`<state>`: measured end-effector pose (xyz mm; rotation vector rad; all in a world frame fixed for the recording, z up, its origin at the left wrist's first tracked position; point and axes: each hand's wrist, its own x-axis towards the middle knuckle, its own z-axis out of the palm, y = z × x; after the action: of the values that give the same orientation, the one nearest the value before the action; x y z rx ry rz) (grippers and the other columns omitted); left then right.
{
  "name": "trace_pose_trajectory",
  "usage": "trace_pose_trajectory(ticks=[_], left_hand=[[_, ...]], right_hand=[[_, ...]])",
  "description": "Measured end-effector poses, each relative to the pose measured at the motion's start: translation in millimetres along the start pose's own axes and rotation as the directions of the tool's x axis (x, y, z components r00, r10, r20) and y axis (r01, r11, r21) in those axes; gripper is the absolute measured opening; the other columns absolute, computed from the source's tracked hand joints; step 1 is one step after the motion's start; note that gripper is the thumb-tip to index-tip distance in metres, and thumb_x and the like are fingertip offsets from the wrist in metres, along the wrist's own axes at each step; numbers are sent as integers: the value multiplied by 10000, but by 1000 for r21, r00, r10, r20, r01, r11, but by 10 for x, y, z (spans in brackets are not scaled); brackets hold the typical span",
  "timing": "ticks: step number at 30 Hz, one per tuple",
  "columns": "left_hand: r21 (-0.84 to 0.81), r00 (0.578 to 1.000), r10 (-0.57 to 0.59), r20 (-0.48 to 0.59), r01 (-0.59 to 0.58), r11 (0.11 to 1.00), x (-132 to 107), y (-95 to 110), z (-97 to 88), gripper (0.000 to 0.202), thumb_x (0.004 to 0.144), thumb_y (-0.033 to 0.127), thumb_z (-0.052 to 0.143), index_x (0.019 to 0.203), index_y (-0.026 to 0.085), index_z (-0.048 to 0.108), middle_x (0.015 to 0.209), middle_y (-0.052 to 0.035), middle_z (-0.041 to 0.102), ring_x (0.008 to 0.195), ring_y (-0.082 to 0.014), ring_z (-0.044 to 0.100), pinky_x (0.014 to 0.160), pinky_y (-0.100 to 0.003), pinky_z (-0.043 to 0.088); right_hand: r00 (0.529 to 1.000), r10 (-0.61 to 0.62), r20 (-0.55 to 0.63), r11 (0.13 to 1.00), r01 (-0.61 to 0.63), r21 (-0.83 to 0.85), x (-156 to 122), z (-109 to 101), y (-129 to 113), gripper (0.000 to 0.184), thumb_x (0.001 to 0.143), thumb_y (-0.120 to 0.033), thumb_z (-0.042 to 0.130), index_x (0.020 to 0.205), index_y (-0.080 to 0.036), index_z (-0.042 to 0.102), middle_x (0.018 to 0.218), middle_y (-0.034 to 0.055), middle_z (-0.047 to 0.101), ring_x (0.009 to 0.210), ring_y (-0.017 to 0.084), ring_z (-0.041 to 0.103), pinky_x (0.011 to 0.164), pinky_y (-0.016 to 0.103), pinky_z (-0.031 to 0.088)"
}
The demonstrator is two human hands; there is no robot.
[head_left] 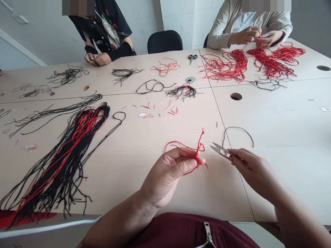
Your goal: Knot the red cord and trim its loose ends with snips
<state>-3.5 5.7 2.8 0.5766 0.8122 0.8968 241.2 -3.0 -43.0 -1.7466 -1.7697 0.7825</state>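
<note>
While knotted red twisted cord [199,146] is clamped in the left hand [169,168] near the pale wood-grained desk [289,168]'s front edge, silver metal scissors [224,152] are held by the right hand [250,164]; knotting appears done, trimming unfinished.

A black chair [164,42] is set behind the far edge of the table [284,134], near which dark-handled scissors [191,60] are laid. A thick bundle of black cords [67,165] is spread at the left.
</note>
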Motion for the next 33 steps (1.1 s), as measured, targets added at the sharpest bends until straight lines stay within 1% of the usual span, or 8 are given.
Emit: trace_pose_trajectory(ticks=[5, 8, 10, 15, 18, 21, 26, 33], left_hand=[[-74, 999, -33, -7, 32, 997, 4, -6, 1, 172, 736, 204, 879, 829, 177, 736, 844, -22, 750, 802, -116, 666, 745, -204, 515], [-96, 997, -77, -14, 75, 993, 4, 0, 2, 226, 712, 191, 893, 849, 162, 715, 802, -9, 720, 707, -90, 633, 675, -186, 524], [-111, 995, -101, -14, 99, 989, 5, 1, -2, 250, 696, 180, 902, 859, 152, 714, 770, 1, 702, 685, -80, 632, 659, -170, 532], [-193, 990, -137, 35, 141, 971, 9, -12, -30, 205, 713, 165, 890, 815, 135, 715, 761, -3, 712, 675, -75, 660, 667, -151, 556], [-219, 989, -132, 67, 144, 965, 11, -20, -36, 161, 772, 189, 852, 789, 131, 702, 755, -13, 719, 676, -78, 666, 663, -150, 556], [-223, 991, -111, 75, 125, 967, 18, -28, -22, 160, 807, 201, 819, 778, 127, 681, 758, -19, 716, 670, -78, 658, 650, -149, 544], [-172, 997, -47, 64, 57, 984, 23, -61, 3, 163, 850, 200, 773, 772, 129, 649, 753, -18, 713, 673, -76, 651, 668, -155, 533], [-53, 996, 43, 74, -39, 998, -9, -107, 51, 150, 872, 197, 750, 786, 118, 656, 767, -24, 710, 714, -83, 648, 708, -179, 537]], right_hand=[[994, 58, 92, 932, -87, 353, -89, -49, -87, 255, 951, -389, 493, 932, -191, 653, 729, 64, 679, 650, 199, 672, 609, 318, 581], [984, 70, 162, 726, -162, 668, -160, 36, -176, 117, 891, -274, 582, 939, -229, 679, 764, 41, 665, 633, 168, 594, 589, 284, 519], [977, 68, 201, 630, -198, 751, -199, 99, -236, 101, 890, -270, 598, 913, -241, 692, 813, 46, 651, 674, 175, 553, 599, 288, 488], [970, 1, 245, 713, -172, 680, -237, 207, -288, 407, 1061, -511, 440, 1022, -247, 746, 882, 71, 607, 861, 221, 568, 796, 350, 512], [988, -119, 98, 774, 31, 632, -240, 257, -320, 292, 1078, -409, 480, 1245, -338, 709, 916, 46, 608, 906, 193, 583, 849, 300, 513], [964, -264, -8, 811, 227, 539, -247, 305, -392, 311, 1078, -301, 507, 1353, -389, 622, 953, 25, 609, 868, 152, 584, 792, 223, 509], [951, -308, 35, 842, 255, 476, -251, 372, -466, 172, 1082, -324, 496, 1208, -297, 610, 966, 12, 616, 856, 128, 598, 759, 171, 497], [943, -323, 76, 802, 230, 552, -267, 401, -490, 183, 1105, -407, 434, 1109, -277, 564, 892, -27, 645, 810, 90, 631, 754, 129, 506]])
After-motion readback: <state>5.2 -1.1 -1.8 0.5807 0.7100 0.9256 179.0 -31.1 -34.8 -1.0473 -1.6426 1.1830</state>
